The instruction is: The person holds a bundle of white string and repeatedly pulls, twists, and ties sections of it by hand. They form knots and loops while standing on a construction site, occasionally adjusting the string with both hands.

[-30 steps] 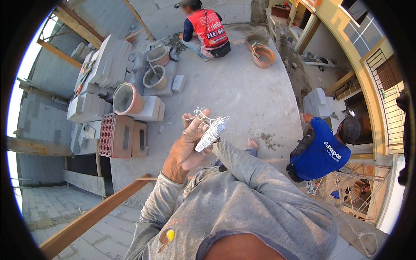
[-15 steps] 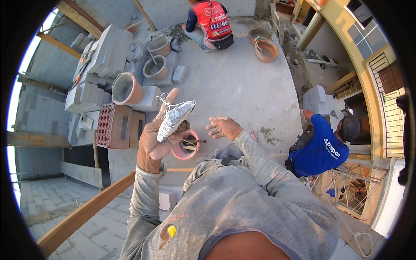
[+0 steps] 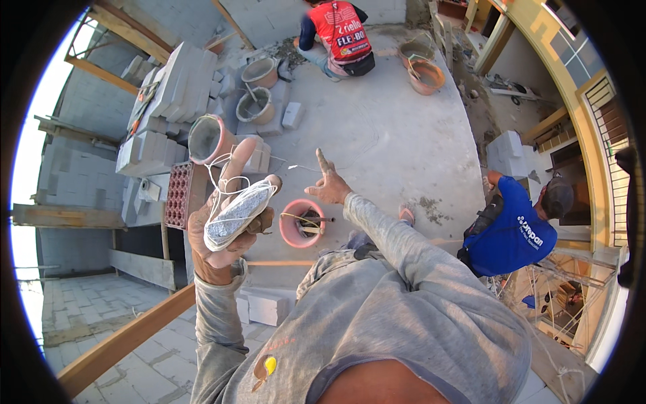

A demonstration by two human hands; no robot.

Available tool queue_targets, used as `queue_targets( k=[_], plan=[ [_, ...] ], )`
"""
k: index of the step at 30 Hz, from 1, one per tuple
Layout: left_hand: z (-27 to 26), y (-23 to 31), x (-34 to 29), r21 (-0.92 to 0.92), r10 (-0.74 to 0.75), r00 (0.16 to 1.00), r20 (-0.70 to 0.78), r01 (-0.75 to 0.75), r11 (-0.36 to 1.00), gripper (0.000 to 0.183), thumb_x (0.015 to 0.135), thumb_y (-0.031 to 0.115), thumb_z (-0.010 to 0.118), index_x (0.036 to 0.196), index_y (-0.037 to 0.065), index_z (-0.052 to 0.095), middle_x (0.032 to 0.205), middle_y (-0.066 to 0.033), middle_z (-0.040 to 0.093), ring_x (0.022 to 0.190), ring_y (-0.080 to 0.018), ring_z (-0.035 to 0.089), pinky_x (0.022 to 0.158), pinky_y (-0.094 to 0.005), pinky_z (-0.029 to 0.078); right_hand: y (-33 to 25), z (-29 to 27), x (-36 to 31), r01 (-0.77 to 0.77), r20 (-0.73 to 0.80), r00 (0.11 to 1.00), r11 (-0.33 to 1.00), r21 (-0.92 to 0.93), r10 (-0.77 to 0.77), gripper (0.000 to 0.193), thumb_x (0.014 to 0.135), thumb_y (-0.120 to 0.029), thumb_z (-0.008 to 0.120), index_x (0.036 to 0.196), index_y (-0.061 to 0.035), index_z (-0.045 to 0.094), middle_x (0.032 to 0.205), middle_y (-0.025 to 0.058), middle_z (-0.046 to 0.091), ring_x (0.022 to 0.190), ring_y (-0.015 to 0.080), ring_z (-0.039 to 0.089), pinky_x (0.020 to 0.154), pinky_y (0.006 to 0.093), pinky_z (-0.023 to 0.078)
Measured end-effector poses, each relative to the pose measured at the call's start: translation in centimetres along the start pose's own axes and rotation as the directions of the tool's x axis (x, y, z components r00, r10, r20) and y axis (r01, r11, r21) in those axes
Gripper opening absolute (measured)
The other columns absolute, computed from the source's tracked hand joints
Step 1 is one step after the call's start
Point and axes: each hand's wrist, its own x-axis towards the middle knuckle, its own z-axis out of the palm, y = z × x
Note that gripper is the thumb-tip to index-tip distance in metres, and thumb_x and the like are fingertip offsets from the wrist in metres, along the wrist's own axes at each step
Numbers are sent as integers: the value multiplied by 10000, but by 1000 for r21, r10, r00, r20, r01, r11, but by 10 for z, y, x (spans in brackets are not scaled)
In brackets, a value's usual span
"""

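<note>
In my left hand (image 3: 200,232) is a small grey block wound with white string (image 3: 237,217). My thumb and fingers close round it, and one finger stretches up past it. Loose loops of string stand out by that finger. A thin strand runs from the bundle toward my right hand (image 3: 330,186), which is spread with the index finger pointing away from me. Whether the strand touches those fingers I cannot make out. Below the hands, a pink bucket (image 3: 283,225) holds some tools or sticks.
Grey blocks (image 3: 182,84) are stacked at left beside several mortar buckets (image 3: 205,138) and a red crate (image 3: 179,195). A person in red (image 3: 342,34) crouches at the far wall; another in blue (image 3: 508,229) is at right. A wooden beam (image 3: 128,333) crosses the lower left.
My left hand has moved left and tilted the string bundle, with its loops looser. My right hand has moved up and left, its index finger now extended. The view has shifted slightly.
</note>
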Motion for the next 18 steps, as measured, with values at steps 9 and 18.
queue_targets(
  k=[9,18],
  plan=[
    [23,-25,-40,299,357,931,-74,-321,899,845,831,-20,646,1564,-45,229,1161,-511,491,913,-454,721,695,-311,640,-6,-95,33,-356,544,835,673,648,-82,859,962,-433,646,1601,-77,197,1451,243,472,1195,359,613,968,497,551],
    [2,-5,-45,216,149,989,-20,-142,966,788,875,-4,665,1532,-112,244,1219,-538,461,1001,-479,697,734,-324,634,-90,-135,-45,-314,775,629,890,330,-65,916,924,-346,746,1564,42,218,1214,234,652,721,216,719,643,320,621]
  ],
)
